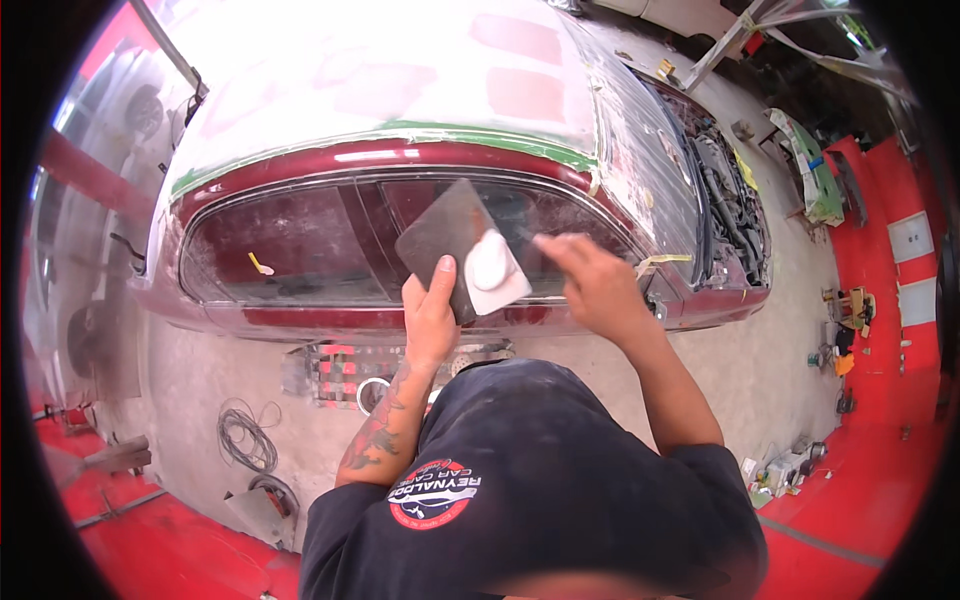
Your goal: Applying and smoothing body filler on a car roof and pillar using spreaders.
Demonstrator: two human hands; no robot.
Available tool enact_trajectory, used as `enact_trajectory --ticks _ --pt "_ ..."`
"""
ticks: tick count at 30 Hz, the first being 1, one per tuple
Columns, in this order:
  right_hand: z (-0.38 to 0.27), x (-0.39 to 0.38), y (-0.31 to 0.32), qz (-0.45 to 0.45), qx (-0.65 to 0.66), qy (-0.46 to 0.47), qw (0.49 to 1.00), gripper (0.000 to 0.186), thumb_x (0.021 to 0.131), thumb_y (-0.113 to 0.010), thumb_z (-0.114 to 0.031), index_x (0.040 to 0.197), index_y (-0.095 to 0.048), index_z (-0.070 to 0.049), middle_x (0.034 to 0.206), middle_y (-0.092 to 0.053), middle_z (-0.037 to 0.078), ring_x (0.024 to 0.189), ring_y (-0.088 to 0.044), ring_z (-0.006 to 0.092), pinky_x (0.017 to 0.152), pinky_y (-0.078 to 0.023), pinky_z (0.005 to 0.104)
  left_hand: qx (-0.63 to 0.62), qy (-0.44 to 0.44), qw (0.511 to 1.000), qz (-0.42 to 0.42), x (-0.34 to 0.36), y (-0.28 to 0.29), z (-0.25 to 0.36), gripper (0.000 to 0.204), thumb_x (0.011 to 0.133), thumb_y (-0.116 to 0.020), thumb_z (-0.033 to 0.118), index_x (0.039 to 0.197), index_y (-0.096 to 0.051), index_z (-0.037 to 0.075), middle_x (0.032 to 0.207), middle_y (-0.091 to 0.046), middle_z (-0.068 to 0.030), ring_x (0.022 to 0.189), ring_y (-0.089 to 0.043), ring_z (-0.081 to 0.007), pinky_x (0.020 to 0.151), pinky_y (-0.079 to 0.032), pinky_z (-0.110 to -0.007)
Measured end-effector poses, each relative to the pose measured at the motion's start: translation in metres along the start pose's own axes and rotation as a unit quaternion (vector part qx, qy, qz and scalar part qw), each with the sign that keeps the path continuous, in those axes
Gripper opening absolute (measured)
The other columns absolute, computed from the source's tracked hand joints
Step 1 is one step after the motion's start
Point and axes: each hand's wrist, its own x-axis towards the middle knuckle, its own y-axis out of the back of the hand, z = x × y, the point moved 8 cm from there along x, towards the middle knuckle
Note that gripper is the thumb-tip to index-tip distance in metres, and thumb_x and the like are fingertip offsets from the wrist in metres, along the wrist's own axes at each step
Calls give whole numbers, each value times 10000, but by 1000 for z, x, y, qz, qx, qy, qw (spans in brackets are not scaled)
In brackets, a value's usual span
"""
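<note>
In my left hand (pixel 430 300) is a dark, flat mixing board (pixel 430 238), held by its lower edge with the thumb on top. A mound of white paste (pixel 490 262) covers its right part, below a brownish streak. My right hand (pixel 585 275) is just right of the board, index finger reaching toward it and the others bent; its fingertips are blurred, so I cannot tell if they hold anything. Behind both hands is the dark side window (pixel 270 235) of a maroon car (pixel 390 151), its roof (pixel 350 60) whitish with pink patches and green-edged.
The car's front (pixel 730 210) shows an exposed engine bay and plastic sheeting. A green panel (pixel 805 165) stands at right, tools and cartons (pixel 790 465) below it. A coiled hose (pixel 245 440) lies on the floor at left; a slatted mat (pixel 340 370) lies beneath the car's side.
</note>
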Motion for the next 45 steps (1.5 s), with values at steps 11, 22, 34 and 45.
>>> enact_trajectory --ticks 11,22,34,45 --pt "-73 -25 32 78 8 198 977 332 809 -749 -108 1141 -741 -131 1222 -728 45 1188 -660 272 1053 -472 464 -229 24 969 90 14 13 19 444 1100 -436 329 1335 -569 -24 1254 -683 -149 1145 -693 -284 1002 -561 -459" --pt "19 -7 -27 -100 -72 -10 992 690 729 -661 100 1368 -625 -157 1367 -587 124 1208 -614 374 932 -574 429 -242 50 968 40 -15 -20 -4 440 1089 -485 282 1427 -487 -1 1355 -622 -149 1239 -633 -292 1063 -517 -473" --pt "-32 -12 13 119 57 2 991 534 730 -579 119 1231 -686 -34 1191 -679 113 1120 -612 320 936 -460 422 29 -53 993 98 -14 -15 -31 540 1108 -445 472 1328 -542 -12 1253 -627 -116 1094 -622 -178 890 -522 -334" --pt "-42 -15 13 66 -70 108 989 440 779 -643 1 1190 -729 -129 1131 -704 14 1061 -636 248 878 -420 386 133 -89 985 61 -14 -29 -12 547 1127 -415 405 1036 -683 -63 837 -676 -63 759 -574 -144 704 -477 -347"
